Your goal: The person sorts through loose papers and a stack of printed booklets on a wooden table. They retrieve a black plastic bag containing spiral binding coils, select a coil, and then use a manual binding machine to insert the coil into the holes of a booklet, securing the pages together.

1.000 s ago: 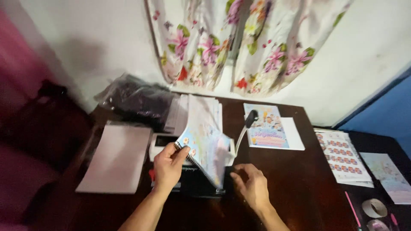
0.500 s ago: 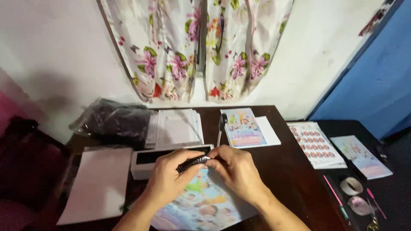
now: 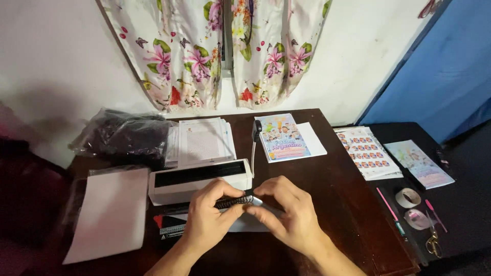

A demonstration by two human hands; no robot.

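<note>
Both hands meet palms down over the desk [image 3: 337, 204]: left hand [image 3: 208, 221] and right hand [image 3: 286, 214] each pinch the black comb spine [image 3: 232, 201] before the binder [image 3: 199, 179].

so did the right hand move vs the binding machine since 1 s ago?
Yes. The right hand went from the table edge toward the white binding machine; it now sits just in front of it, meeting the left hand on the black comb spine.
</note>
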